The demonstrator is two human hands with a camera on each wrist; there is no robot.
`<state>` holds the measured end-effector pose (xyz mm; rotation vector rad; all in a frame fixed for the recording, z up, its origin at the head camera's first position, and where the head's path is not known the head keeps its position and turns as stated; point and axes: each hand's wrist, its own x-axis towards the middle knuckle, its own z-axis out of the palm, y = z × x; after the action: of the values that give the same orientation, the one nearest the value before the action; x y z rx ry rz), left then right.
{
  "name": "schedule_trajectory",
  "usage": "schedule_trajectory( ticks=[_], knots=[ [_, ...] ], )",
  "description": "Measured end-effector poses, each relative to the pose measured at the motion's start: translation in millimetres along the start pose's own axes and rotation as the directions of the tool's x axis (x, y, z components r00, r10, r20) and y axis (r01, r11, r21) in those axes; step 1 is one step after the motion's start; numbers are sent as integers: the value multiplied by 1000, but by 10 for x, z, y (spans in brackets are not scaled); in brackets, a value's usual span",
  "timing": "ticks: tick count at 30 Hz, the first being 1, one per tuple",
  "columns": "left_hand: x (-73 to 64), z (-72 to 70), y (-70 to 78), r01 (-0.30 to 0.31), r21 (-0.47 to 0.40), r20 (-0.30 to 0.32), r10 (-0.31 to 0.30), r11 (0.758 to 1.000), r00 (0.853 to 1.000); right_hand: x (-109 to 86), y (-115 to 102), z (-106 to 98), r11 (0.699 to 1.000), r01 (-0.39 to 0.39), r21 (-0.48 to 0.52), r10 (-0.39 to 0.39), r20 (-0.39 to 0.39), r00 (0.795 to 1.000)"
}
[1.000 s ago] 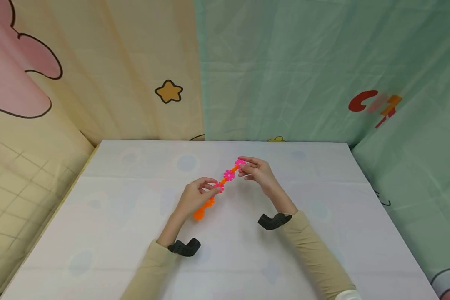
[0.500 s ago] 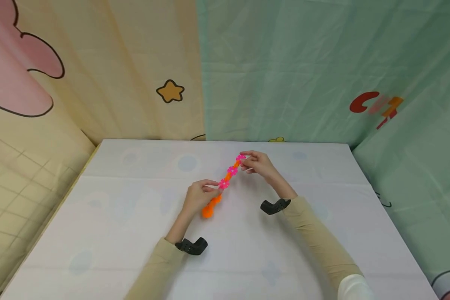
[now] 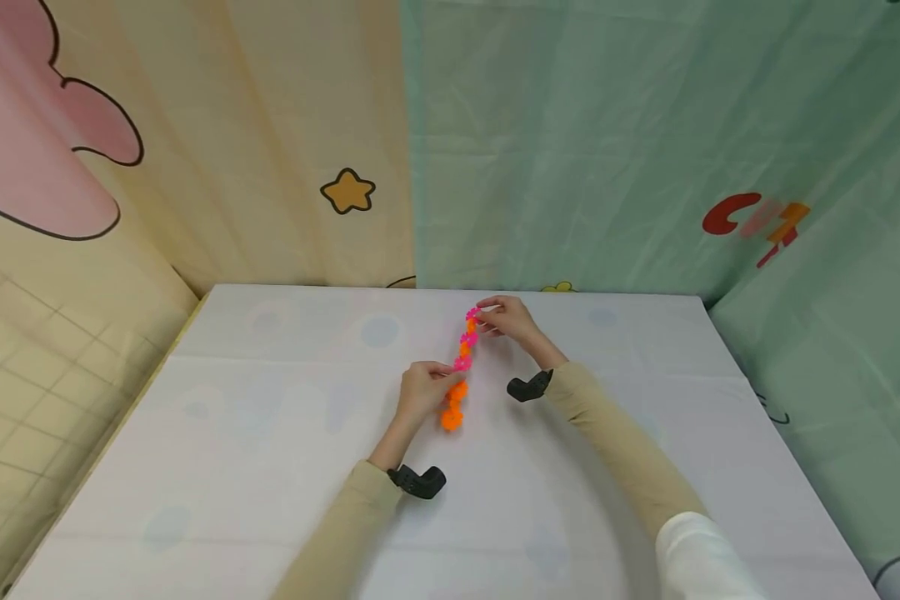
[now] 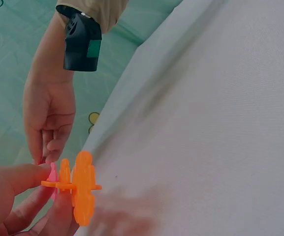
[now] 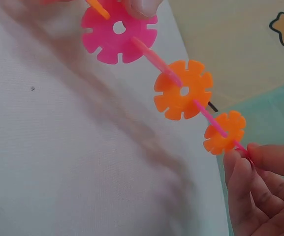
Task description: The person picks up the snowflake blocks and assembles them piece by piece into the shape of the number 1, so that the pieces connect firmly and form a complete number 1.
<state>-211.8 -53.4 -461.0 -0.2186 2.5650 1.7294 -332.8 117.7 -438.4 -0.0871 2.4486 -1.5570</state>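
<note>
A chain of interlocking plastic discs (image 3: 452, 419), notched at the rims and pink and orange by turns, runs away from me above the table. My left hand (image 3: 422, 390) pinches it near its middle, between thumb and fingers. At its far end, my right hand (image 3: 512, 321) grips a pink disc with thumb and fingertips. In the right wrist view the slotted discs (image 5: 183, 90) join edge to edge at crossed angles. The left wrist view shows an orange disc (image 4: 84, 189) on the near end, sticking out beyond my left fingers.
The table (image 3: 570, 517) has a white cloth with faint pale spots. Cloth walls stand behind and beside it, cream with a star (image 3: 348, 192) on the left and green (image 3: 570, 150) on the right. Each wrist wears a black camera mount (image 3: 417, 482).
Both hands have carried the chain along, the left hand going right and the right hand slightly farther away. The chain has swung from a slant to nearly straight away from me.
</note>
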Motion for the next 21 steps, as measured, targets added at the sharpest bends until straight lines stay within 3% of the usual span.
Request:
schedule_trajectory(
  ticks=[9, 21],
  knots=[
    [77, 76, -74, 16, 189, -56, -5, 982, 998, 135, 45, 120, 998, -57, 3, 57, -42, 997],
    [86, 70, -93, 56, 296, -88, -32, 953, 996, 201, 48, 232, 995, -92, -25, 92, -4, 996]
  ],
)
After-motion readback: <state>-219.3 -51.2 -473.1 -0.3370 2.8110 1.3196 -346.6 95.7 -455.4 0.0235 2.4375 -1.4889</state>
